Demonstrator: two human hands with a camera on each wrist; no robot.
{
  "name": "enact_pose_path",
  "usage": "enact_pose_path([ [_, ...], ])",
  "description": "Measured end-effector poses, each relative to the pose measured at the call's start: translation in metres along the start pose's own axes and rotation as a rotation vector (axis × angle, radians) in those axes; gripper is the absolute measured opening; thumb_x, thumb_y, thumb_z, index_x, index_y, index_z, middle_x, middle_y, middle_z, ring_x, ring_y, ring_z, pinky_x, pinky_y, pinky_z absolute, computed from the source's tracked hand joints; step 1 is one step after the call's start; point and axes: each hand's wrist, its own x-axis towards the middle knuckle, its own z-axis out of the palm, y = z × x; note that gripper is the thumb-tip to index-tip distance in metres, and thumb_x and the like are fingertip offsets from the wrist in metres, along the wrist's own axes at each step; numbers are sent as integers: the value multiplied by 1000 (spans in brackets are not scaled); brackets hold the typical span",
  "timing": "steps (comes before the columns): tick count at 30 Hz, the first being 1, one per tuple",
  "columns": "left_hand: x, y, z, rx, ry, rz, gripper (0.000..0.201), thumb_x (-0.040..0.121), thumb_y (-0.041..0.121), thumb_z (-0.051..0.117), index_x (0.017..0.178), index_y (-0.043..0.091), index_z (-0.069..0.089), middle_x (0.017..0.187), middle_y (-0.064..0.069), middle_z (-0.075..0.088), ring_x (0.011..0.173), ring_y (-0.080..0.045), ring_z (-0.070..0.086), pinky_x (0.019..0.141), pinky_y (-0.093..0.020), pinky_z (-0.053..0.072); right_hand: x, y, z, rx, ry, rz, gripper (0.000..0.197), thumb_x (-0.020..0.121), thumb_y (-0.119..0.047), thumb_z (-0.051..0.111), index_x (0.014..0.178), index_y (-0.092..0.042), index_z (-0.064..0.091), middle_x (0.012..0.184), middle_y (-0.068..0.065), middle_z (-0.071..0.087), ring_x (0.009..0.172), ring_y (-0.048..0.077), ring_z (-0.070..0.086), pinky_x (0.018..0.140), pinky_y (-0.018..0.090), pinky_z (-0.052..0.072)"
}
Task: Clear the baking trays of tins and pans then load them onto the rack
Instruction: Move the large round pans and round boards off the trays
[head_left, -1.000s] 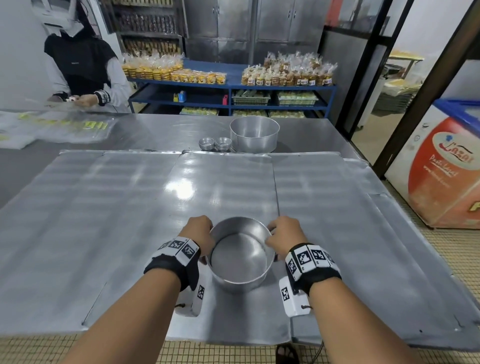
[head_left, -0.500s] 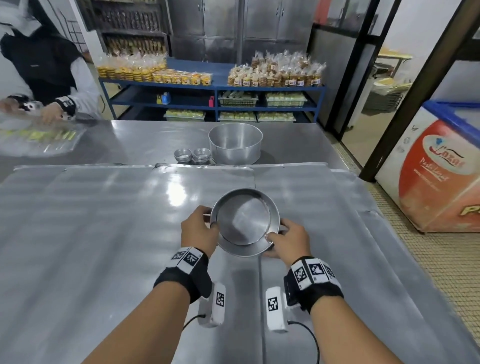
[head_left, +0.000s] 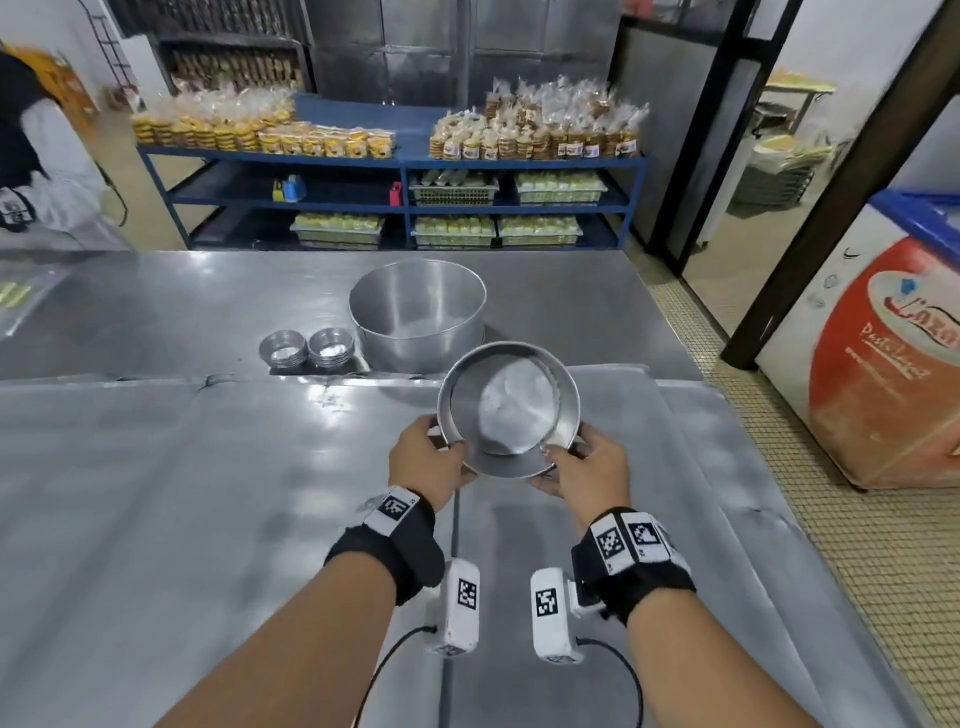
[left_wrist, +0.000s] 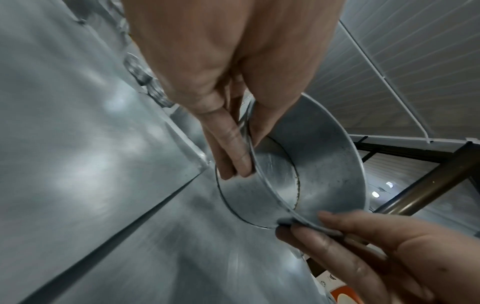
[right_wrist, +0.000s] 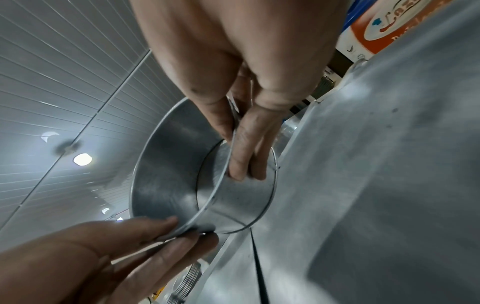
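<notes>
Pan (head_left: 506, 410) in both my hands now, lifted clear of the baking trays (head_left: 208, 493) and tipped so its open mouth faces me. A second ago it sat flat on the middle tray at the lower centre of the frame; since then I have carried it up toward the big pot (head_left: 418, 314) and the two stacks of small tins (head_left: 306, 347) at the upper centre. My left hand (head_left: 428, 462) pinches the rim, thumb inside, fingers (left_wrist: 228, 148) outside; my right hand (head_left: 584, 475) does the same on the opposite rim. Both sets of fingers are narrow, holding the pan. I see nothing else on the trays, so I judge the clearing nearly done once this pan joins the others on the bare desk (head_left: 156, 312). Rack loading is not yet begun.
</notes>
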Motion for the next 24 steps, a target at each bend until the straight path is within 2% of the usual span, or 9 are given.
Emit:
enact_pose_path([
  [2, 35, 9, 20, -8, -22, 22, 39, 75, -1, 68, 114, 6, 66, 106, -19, 73, 89, -35, 75, 72, -49, 64, 42, -9, 1, -28, -23, -18, 34, 84, 11, 63, 93, -21, 69, 99, 15, 72, 84, 35, 70, 63, 40, 61],
  [5, 89, 22, 48, -10, -38, 38, 37, 75, -6, 69, 111, 1, 65, 100, -19, 73, 87, -35, 75, 72, -50, 64, 107, -18, 4, -73, -32, -55, 25, 84, 4, 63, 92, -19, 67, 101, 16, 72, 84, 34, 72, 68, 46, 62],
  [9, 163, 24, 81, 23, -37, 109, 46, 56, 21, 76, 101, 13, 71, 97, -10, 78, 85, -32, 77, 78, -52, 63, 178, -29, 8, -80, -28, -80, 21, 81, 6, 63, 85, -14, 66, 99, 18, 72, 80, 37, 73, 68, 51, 61],
  [11, 181, 28, 94, 15, -41, 124, 29, 70, 17, 77, 99, 13, 72, 101, -14, 76, 86, -31, 75, 81, -49, 63, 205, -34, 10, -76, -37, -99, 20, 83, 9, 60, 84, -10, 65, 99, 18, 71, 77, 37, 73, 68, 51, 61],
  [13, 195, 29, 105, -49, -17, 106, 21, 85, 3, 72, 106, 1, 70, 104, -20, 73, 83, -31, 73, 80, -47, 63, 228, -36, 12, -79, -48, -104, 19, 84, 10, 58, 86, -7, 65, 100, 17, 70, 76, 38, 73, 68, 50, 61],
  [17, 221, 20, 111, -5, 41, 86, 24, 78, 3, 78, 100, -5, 72, 87, -19, 74, 82, -33, 76, 81, -44, 63, 261, -30, 11, -144, -83, -72, 18, 78, 12, 57, 81, -2, 68, 91, 22, 72, 70, 42, 73, 69, 52, 61],
  [20, 229, 22, 113, -2, 36, 58, 9, 79, -4, 74, 74, -5, 67, 80, -28, 71, 81, -42, 75, 74, -48, 64, 275, -32, 12, -277, -81, -69, 3, 65, -4, 70, 67, -1, 70, 69, 20, 71, 65, 40, 73, 67, 52, 61],
  [21, 233, 24, 113, -20, 23, 52, 12, 81, -7, 72, 71, -6, 65, 79, -30, 69, 81, -44, 75, 71, -49, 64, 282, -33, 13, -344, -58, -88, 14, 58, -13, 73, 63, -1, 69, 65, 19, 71, 64, 38, 73, 65, 52, 61],
  [24, 240, 31, 117, -39, -21, 47, 8, 86, -5, 69, 81, -10, 64, 78, -24, 63, 78, -43, 74, 63, -42, 64, 303, -32, 16, -452, -29, -124, 25, 52, -27, 72, 63, -5, 69, 71, 18, 72, 71, 35, 74, 64, 50, 61],
])
